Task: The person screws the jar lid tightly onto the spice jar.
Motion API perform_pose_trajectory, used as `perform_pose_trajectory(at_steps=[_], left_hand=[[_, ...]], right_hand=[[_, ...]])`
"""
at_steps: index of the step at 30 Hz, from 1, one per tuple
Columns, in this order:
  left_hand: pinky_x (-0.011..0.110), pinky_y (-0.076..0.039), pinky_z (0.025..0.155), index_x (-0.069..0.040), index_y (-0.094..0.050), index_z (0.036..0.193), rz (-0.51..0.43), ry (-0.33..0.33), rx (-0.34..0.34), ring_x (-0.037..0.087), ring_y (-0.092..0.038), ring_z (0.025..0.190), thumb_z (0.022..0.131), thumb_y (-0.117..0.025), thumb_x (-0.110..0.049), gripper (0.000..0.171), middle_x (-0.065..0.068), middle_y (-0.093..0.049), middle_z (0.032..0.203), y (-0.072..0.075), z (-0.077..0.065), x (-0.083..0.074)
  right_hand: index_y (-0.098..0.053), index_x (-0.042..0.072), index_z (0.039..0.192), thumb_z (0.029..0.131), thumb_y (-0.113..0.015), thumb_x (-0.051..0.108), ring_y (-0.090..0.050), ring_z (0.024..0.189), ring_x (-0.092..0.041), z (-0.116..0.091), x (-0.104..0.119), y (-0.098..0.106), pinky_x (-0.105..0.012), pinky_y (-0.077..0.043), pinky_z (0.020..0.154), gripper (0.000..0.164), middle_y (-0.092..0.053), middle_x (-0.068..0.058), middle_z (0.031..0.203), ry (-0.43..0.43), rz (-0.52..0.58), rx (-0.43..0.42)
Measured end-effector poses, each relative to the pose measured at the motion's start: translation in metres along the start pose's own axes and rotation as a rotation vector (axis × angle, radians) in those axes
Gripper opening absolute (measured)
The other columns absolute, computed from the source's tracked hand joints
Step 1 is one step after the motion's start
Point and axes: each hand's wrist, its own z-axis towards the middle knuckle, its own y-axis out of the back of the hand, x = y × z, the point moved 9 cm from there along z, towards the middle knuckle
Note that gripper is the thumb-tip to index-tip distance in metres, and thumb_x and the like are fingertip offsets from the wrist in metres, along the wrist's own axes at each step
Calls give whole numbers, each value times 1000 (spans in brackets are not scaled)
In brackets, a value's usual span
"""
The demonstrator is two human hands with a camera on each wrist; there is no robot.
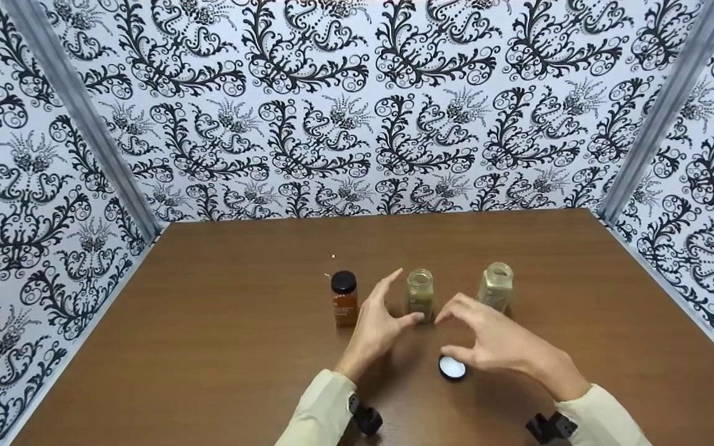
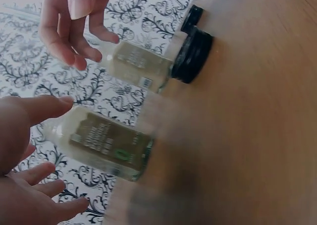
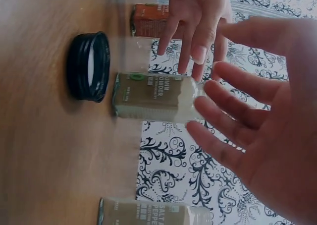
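A glass spice jar labelled cumin powder [image 3: 153, 97] stands upright without a lid, between my two hands. My left hand [image 1: 377, 327] is at its left side, thumb and fingers spread around it with a gap. On the right, my right hand [image 1: 499, 337] is held above the table with its fingers bent loosely and nothing in them. Below its thumb lies a black lid [image 1: 453, 368], its white inside facing up. A second lidless jar [image 1: 496, 286], labelled salt and pepper, stands behind the right hand, which hides its lower part.
An orange-red spice jar [image 1: 344, 300] with its black cap on stands left of the left hand. Another black lid [image 2: 192, 18] shows beyond the first in the left wrist view. Patterned walls [image 1: 320, 124] border the brown table [image 1: 239, 279] at the back and sides.
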Motion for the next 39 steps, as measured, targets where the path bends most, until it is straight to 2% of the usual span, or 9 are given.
perform_pose_trajectory(at_steps=[5, 10, 15, 18, 23, 30, 35, 39], left_hand=[[49, -40, 115, -19, -40, 154, -13, 41, 11, 33, -44, 143, 76, -88, -24, 91, 11, -46, 156, -9, 1, 9], [50, -40, 115, -21, -37, 155, -15, 99, 15, 35, -45, 142, 74, -90, -29, 97, 13, -44, 157, -15, 6, 15], [50, -39, 116, -20, -35, 156, -47, 134, 29, 34, -45, 142, 73, -90, -27, 100, 12, -43, 157, -24, 13, 14], [50, -39, 116, -20, -35, 156, -68, 144, 25, 35, -46, 141, 73, -91, -25, 100, 13, -45, 156, -28, 17, 15], [49, -38, 117, -18, -36, 155, -80, 147, 23, 32, -47, 140, 74, -90, -25, 98, 13, -50, 152, -33, 19, 18], [47, -44, 111, -16, -40, 153, -89, 103, 1, 29, -60, 128, 76, -87, -23, 90, 14, -63, 137, -35, 22, 17], [42, -52, 102, -15, -53, 143, -117, 84, -52, 27, -67, 118, 77, -85, -20, 74, 12, -68, 131, -33, 23, 22], [37, -57, 95, -14, -59, 136, -137, 80, -61, 24, -70, 112, 78, -84, -18, 63, 11, -71, 124, -32, 23, 25]], right_hand=[[-65, 6, 114, 86, -77, 24, -64, 106, -24, -4, -6, -17, -42, -54, 92, 35, -61, -3, 114, -69, 20, 158], [-68, 12, 110, 84, -78, 25, -60, 108, -18, -8, -6, -30, -39, -53, 91, 30, -59, 2, 116, -89, -25, 269], [-68, 19, 103, 73, -86, 29, -55, 106, -19, -10, -1, -36, -37, -52, 88, 36, -57, 1, 117, -51, -143, 263], [-67, 19, 104, 69, -89, 32, -54, 105, -21, -11, -1, -40, -38, -51, 87, 44, -56, -1, 118, -66, -173, 272], [-65, 17, 110, 66, -91, 31, -53, 105, -25, -13, -4, -46, -39, -52, 85, 53, -53, -5, 121, -110, -159, 323], [-64, 15, 110, 66, -92, 24, -54, 108, -28, -14, -6, -50, -39, -53, 87, 52, -53, -8, 123, -140, -134, 345], [-67, 15, 109, 67, -91, 21, -58, 98, -23, -13, -7, -52, -37, -53, 81, 49, -55, -3, 110, -163, -170, 357], [-69, 15, 107, 68, -91, 19, -59, 90, -19, -11, -6, -53, -37, -54, 78, 45, -55, 0, 102, -168, -182, 366]])
